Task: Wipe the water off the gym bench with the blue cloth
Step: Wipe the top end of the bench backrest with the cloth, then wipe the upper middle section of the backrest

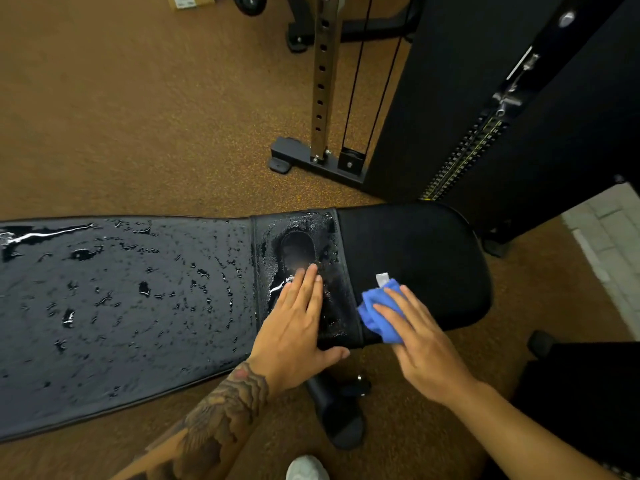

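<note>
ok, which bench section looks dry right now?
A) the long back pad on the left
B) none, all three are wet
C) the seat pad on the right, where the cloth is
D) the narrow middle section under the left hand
C: the seat pad is matte with no droplets where the right hand presses the blue cloth; the long back pad and the narrow middle section under the left hand glisten with water.

Place: a gym.
Floor: speckled brown rubber flooring [138, 116].
Landmark: black padded gym bench [121, 306], wet with water.
Beyond the bench: cable machine [485, 98] with weight stack [464, 157], perforated steel upright [323, 81].
</note>
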